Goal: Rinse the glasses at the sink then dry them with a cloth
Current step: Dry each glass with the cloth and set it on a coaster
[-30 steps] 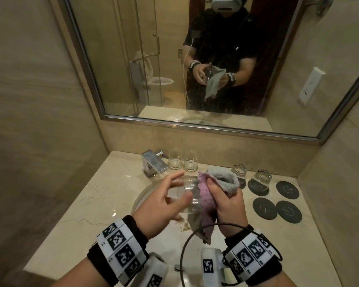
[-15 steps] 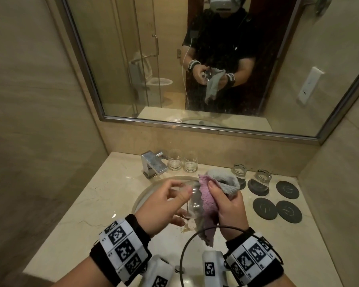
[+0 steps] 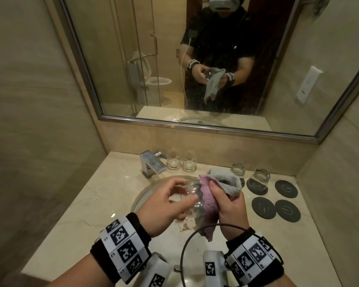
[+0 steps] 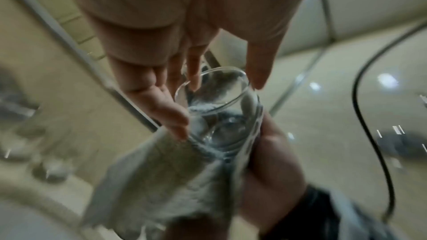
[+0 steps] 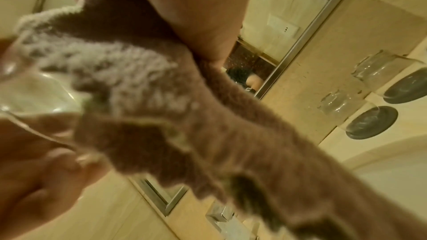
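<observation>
Over the sink basin [image 3: 145,193] I hold a clear glass [image 3: 192,193] on its side between both hands. My left hand [image 3: 186,190] pinches it near the rim with thumb and fingertips [image 4: 194,78]. My right hand [image 3: 222,195] grips a pink and grey cloth [image 3: 209,201] wrapped round the glass's base end. In the left wrist view the glass [image 4: 221,116] opens toward the camera, with the cloth [image 4: 161,180] bunched below it. The right wrist view is mostly filled by the cloth [image 5: 208,134]; the glass [image 5: 27,88] shows blurred at its left.
A chrome faucet [image 3: 152,164] stands behind the basin, with two upright glasses [image 3: 173,161] beside it. To the right, two upturned glasses [image 3: 259,180] sit on dark coasters, and three bare coasters [image 3: 286,188] lie near them. A wall mirror [image 3: 195,59] hangs above the counter.
My left fingers have shifted round the glass's rim and the thumb now lies across its side. Both hands stay over the basin with the cloth on the glass.
</observation>
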A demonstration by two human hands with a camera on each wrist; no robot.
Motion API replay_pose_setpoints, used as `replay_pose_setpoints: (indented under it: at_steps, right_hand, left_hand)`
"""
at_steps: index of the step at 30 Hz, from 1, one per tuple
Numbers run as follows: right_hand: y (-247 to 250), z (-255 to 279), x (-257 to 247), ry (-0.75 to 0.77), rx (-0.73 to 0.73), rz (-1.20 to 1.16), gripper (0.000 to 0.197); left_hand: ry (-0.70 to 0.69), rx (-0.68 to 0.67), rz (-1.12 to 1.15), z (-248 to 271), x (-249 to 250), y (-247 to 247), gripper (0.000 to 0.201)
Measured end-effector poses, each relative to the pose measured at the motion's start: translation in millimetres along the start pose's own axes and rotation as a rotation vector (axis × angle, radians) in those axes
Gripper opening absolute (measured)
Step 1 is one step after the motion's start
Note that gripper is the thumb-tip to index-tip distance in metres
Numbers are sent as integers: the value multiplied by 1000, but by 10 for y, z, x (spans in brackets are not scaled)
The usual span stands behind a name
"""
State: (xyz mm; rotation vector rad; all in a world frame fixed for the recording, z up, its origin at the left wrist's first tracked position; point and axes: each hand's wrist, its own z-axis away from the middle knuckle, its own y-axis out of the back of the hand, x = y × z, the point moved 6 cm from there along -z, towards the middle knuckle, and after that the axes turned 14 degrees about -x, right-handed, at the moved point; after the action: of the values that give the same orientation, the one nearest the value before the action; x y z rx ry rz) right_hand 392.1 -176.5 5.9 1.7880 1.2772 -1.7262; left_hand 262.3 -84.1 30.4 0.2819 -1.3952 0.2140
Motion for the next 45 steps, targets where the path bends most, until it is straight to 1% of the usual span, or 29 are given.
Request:
replay_pose_setpoints:
  at_steps: [2, 3, 4, 6, 8, 10, 11, 13, 14, 15, 16, 18, 21, 23, 25, 27, 28, 29, 30, 33, 34, 35, 36, 38, 40, 41, 42, 44, 45]
  right_hand:
    - [11, -27, -2, -10, -9, -25, 32]
    - [15, -37, -4, -14, -5, -26, 26]
    - [20, -40, -8, -15, 8, -22, 25]
    - [12, -40, -16, -8, 18, -14, 28]
    - [3, -27, -13, -4, 17, -11, 21]
    - [2, -25, 10, -13, 13, -12, 12]
    - [2, -25, 10, -11, 17, -13, 17]
    - [6, -39, 2, -34, 37, -8, 35]
    - [21, -49, -4, -44, 51, -19, 36]
    - [29, -60, -16, -46, 51, -38, 30]
    - [29, -71, -29, -43, 43, -51, 23]
    - [38, -81, -63, -12, 50, -16, 24]
    - [31, -70, -73, 11, 69, 53, 38]
    - [19, -59, -40, 5, 72, 55, 45]
    - [21, -57, -25, -8, 73, 28, 45]
    - [51, -67, -15, -38, 68, -20, 23]
    - [44, -72, -16, -58, 55, -49, 14]
    - [45, -72, -25, -62, 44, -59, 14]
    - [41, -73, -39, -59, 42, -54, 17]
    - [28, -71, -65, -21, 62, 12, 33]
    - [18, -66, -59, -12, 64, 21, 38]
    - [11, -64, -50, -8, 65, 25, 44]
    - [11, -60, -46, -12, 66, 25, 46]
    - [20, -69, -52, -19, 53, -3, 34]
    - [22, -76, -51, -35, 34, -47, 20]
    - [33, -77, -46, -38, 33, -57, 21]
    - [40, -79, -44, -38, 37, -61, 26]
    - [38, -77, -41, -39, 46, -60, 33]
    - [32, -80, -33, -35, 44, -55, 32]
  left_hand:
    - [-102, -31, -389, 18, 62, 11, 61]
    - [-136, -41, -499, 27, 69, 8, 67]
    - [-153, -41, -506, 28, 62, 17, 70]
    - [-108, -17, -293, 12, 32, 62, 79]
    - [8, 2, -39, -31, -36, 75, 79]
    - [74, 18, -3, -58, -61, 89, 71]
    - [50, 25, -64, -50, -32, 89, 66]
    - [-81, 16, -318, 7, 80, 69, 57]
    - [-144, 0, -485, 31, 126, 54, 58]
    - [-198, -12, -604, 57, 159, 30, 62]
    - [-226, -7, -641, 68, 163, 24, 67]
    - [-190, 30, -469, 49, 107, 71, 75]
    - [16, 15, -33, -34, -41, 81, 79]
    - [70, 21, 57, -64, -96, 70, 75]
    - [-19, 37, -153, -20, -9, 42, 68]
    - [-159, 24, -562, 36, 113, 0, 66]
    - [-223, 12, -689, 56, 134, -18, 69]
    - [-248, 4, -708, 57, 123, -19, 71]
    - [-229, 9, -626, 45, 104, 6, 72]
    - [-22, 42, -38, -37, -9, 70, 69]
    - [32, 46, 80, -66, -43, 74, 67]
    - [46, 48, 80, -79, -43, 76, 65]
    - [20, 50, -1, -74, -14, 72, 62]
    - [-118, 24, -303, -19, 98, 46, 59]
    - [-222, -4, -620, 27, 168, 11, 64]
    - [-240, -9, -670, 30, 159, -4, 68]
    - [-219, -1, -608, 18, 136, 14, 71]
    - [-99, 29, -269, -18, 60, 57, 73]
    - [-31, 34, -112, -42, 11, 65, 74]
